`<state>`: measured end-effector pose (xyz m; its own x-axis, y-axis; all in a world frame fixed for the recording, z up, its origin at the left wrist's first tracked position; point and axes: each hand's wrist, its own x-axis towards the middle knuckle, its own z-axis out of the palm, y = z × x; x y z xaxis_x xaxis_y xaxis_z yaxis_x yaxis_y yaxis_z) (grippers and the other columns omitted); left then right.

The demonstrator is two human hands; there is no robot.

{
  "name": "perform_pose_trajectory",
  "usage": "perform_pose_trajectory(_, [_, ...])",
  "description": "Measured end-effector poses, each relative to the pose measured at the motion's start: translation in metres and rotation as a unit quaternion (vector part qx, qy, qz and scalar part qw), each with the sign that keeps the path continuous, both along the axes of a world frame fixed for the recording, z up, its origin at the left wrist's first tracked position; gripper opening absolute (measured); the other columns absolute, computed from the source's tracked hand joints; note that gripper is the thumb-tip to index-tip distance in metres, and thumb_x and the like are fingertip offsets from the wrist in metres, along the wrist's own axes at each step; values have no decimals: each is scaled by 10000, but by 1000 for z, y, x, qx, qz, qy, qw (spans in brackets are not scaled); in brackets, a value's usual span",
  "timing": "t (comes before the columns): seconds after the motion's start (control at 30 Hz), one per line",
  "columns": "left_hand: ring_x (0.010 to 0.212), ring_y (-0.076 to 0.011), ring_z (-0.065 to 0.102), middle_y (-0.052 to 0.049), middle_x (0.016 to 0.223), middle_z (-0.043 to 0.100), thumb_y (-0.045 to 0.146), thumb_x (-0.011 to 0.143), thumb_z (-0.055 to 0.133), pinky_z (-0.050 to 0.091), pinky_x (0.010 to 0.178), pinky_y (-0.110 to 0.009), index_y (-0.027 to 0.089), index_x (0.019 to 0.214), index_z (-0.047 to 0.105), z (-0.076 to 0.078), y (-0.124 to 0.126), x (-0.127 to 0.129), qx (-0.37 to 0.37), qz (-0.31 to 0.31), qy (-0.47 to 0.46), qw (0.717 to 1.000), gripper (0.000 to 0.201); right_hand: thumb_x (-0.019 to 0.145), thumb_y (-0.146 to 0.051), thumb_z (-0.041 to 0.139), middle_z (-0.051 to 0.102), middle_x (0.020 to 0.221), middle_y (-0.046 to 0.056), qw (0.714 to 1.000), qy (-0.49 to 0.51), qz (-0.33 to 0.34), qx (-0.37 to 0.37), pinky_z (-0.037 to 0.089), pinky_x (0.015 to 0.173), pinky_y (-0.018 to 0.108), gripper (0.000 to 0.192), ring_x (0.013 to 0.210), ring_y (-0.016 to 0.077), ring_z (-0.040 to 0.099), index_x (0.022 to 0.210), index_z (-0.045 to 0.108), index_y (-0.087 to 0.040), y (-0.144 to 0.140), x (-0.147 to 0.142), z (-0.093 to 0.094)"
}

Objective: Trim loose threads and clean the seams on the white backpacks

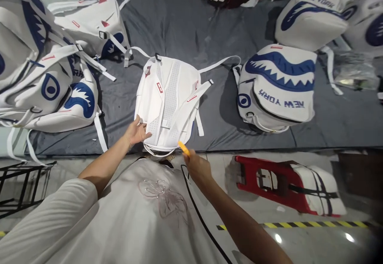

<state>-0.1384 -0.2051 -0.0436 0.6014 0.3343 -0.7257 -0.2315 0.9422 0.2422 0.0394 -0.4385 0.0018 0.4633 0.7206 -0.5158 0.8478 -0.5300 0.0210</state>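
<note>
1. Head view looks down on a white backpack [167, 100] lying back-panel up on a dark grey table cover [179, 20], its shoulder straps spread out to the sides.
2. The left hand [137, 131] rests on the lower left edge of this backpack, fingers spread apart and flat against the fabric, gripping nothing.
3. The right hand [196, 166] sits just below the backpack's lower right corner, closed around a small yellow tool [184, 148] whose tip points up toward the bag; whether the tip touches the fabric cannot be told.
4. To the right, a finished backpack with a blue shark-mouth print [277, 88] and the words NEW YORK stands apart from the white one, with more of the same kind behind it.
5. At the left, a pile of white and blue backpacks [50, 64] lies with loose straps hanging over the table edge.
6. Beyond the table edge at the lower right, a red stool [269, 180] stands on the shiny floor, near a yellow and black striped line [314, 224].
7. A black cord [197, 212] runs down across the person's white shirt.
</note>
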Motion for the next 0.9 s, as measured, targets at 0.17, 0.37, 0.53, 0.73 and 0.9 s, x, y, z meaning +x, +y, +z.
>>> perform_pose_trajectory(0.17, [631, -216, 728, -132, 804, 750, 686, 987, 203, 547, 443, -262, 129, 1072, 704, -14, 9, -6, -17, -37, -45, 998, 754, 1069, -473, 351, 738, 869, 69, 999, 22, -25, 13, 343, 585, 253, 359, 806, 193, 723, 1094, 563, -184, 10, -13, -1])
perform_pose_trajectory(0.37, [645, -221, 740, -113, 832, 766, 768, 941, 146, 506, 393, -239, 170, 1031, 719, -20, 17, -6, -19, -50, -71, 996, 834, 1081, -426, 308, 737, 876, 112, 994, -16, -105, -1, 347, 580, 264, 371, 810, 214, 729, 1125, 547, -146, -6, 9, 2])
perform_pose_trajectory(0.53, [622, -218, 730, -125, 865, 772, 816, 907, 124, 435, 338, -209, 196, 1106, 719, -24, 20, -9, -17, -57, -82, 995, 882, 1075, -453, 332, 741, 914, 99, 994, -3, -109, 13, 346, 591, 260, 364, 835, 194, 723, 1124, 549, -164, 5, 5, -10])
perform_pose_trajectory(0.73, [562, -213, 713, -160, 894, 771, 871, 856, 89, 334, 277, -181, 174, 1061, 742, -26, 17, -4, -23, -72, -88, 993, 976, 1079, -446, 318, 736, 884, 95, 993, -3, -119, 13, 301, 570, 278, 366, 785, 199, 711, 1102, 555, -167, 3, 16, -17])
perform_pose_trajectory(0.9, [545, -189, 703, -156, 930, 776, 869, 861, 94, 302, 268, -161, 183, 1127, 739, -23, 19, -5, -26, -51, -108, 993, 978, 1082, -435, 320, 736, 859, 73, 993, 2, -117, 11, 254, 563, 285, 357, 777, 199, 702, 1124, 559, -174, -10, 15, -3])
